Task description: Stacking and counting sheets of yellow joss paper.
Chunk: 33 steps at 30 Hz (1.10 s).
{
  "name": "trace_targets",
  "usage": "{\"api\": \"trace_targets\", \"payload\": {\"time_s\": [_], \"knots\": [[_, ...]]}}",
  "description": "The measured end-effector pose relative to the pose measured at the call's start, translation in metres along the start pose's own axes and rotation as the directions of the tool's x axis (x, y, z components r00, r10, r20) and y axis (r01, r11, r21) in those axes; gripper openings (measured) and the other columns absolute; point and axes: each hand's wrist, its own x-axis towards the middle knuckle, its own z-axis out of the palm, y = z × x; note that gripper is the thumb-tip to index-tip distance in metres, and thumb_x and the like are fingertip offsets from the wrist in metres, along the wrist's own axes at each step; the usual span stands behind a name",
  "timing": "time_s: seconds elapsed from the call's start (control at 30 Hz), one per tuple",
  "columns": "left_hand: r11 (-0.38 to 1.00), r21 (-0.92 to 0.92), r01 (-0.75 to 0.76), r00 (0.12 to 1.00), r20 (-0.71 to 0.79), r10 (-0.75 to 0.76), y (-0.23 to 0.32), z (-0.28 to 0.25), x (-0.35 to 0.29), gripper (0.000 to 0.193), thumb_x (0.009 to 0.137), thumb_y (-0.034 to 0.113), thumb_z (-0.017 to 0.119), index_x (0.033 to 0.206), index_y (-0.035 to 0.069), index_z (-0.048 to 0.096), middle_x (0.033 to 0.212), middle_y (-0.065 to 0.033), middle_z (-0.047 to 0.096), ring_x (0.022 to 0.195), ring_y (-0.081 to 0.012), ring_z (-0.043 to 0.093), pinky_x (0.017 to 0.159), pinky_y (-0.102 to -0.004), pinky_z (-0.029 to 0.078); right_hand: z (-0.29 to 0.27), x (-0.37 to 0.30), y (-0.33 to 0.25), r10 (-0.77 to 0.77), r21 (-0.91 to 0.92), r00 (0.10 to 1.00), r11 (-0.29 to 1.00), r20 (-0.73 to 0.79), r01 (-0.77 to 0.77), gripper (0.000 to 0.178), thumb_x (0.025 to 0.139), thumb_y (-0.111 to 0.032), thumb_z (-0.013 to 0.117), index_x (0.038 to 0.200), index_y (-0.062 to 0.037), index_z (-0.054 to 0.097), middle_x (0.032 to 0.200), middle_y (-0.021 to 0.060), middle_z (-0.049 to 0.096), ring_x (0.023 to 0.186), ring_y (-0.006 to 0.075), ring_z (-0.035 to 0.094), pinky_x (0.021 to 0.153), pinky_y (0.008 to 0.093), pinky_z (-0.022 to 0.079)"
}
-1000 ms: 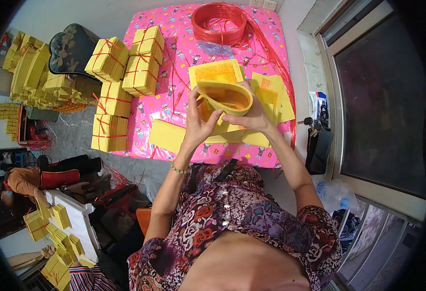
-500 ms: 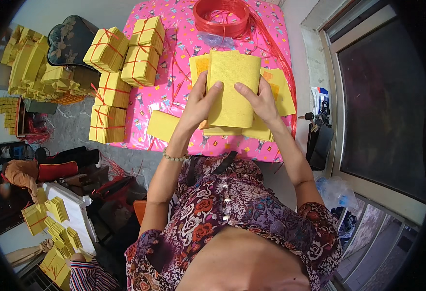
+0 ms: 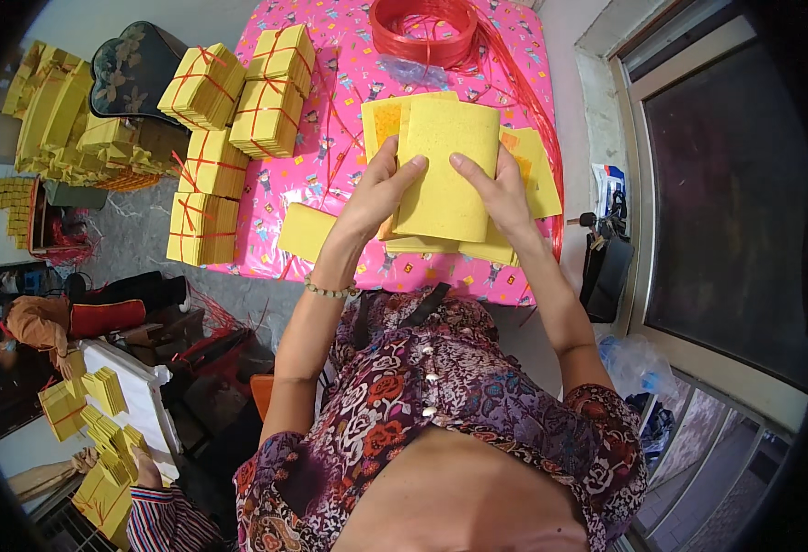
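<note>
A stack of yellow paper (image 3: 448, 175) is held upright between my two hands, above the pink table. My left hand (image 3: 386, 189) grips its left edge, thumb on the front face and fingers behind. On the right edge my right hand (image 3: 498, 191) grips it the same way. How thick the stack is, I cannot tell. Behind it lie more yellow sheets with orange patches (image 3: 386, 120), partly covered by it; others (image 3: 537, 170) show to its right. A folded yellow paper piece (image 3: 305, 232) rests on the table left of my left wrist.
Yellow bundles tied with red strips (image 3: 271, 115) stand at the table's left side. A coil of red plastic strip (image 3: 424, 37) sits at the far edge of the pink tablecloth (image 3: 330, 138). At lower left, other people handle yellow paper at a white table (image 3: 137, 368). A window is at right.
The paper stack in my hands has tilted slightly, its top leaning a little to the right. My grip stays the same. At lower left, a co-worker's hand has shifted near the yellow paper.
</note>
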Motion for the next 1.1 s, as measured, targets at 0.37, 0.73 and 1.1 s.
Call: {"api": "trace_targets", "payload": {"time_s": [0.37, 0.73, 1.1], "knots": [[0.922, 0.208, -0.326, 0.940, -0.031, 0.339, -0.013, 0.022, -0.018, 0.042, 0.095, 0.012, 0.057, 0.130, -0.003, 0.037, 0.117, -0.0134, 0.056, 0.108, -0.0168, 0.054, 0.089, -0.0296, 0.046, 0.005, -0.017, -0.007, -0.196, -0.048, 0.980, 0.979, 0.030, 0.197, 0.053, 0.084, -0.011, 0.071, 0.127, 0.0005, 0.042, 0.113, 0.0116, 0.059, 0.102, 0.0168, 0.061, 0.087, 0.0307, 0.051], [0.907, 0.186, -0.378, 0.918, -0.049, 0.393, -0.008, 0.031, -0.032, 0.039, 0.095, 0.010, 0.059, 0.129, 0.002, 0.042, 0.107, -0.0072, 0.059, 0.100, -0.0130, 0.056, 0.084, -0.0287, 0.047, 0.013, -0.039, -0.017, -0.261, -0.083, 0.965, 0.962, 0.017, 0.262, 0.060, 0.081, -0.008, 0.074, 0.129, -0.0003, 0.038, 0.115, 0.0115, 0.059, 0.105, 0.0182, 0.061, 0.088, 0.0315, 0.051], [0.897, 0.187, -0.399, 0.900, -0.106, 0.423, -0.010, 0.040, -0.038, 0.036, 0.096, 0.009, 0.056, 0.128, 0.000, 0.041, 0.113, -0.0093, 0.058, 0.106, -0.0137, 0.055, 0.087, -0.0277, 0.046, 0.018, -0.041, -0.017, -0.331, -0.083, 0.944, 0.940, 0.000, 0.330, 0.059, 0.081, -0.006, 0.073, 0.128, -0.0010, 0.038, 0.114, 0.0111, 0.058, 0.102, 0.0177, 0.061, 0.088, 0.0312, 0.051]]}}
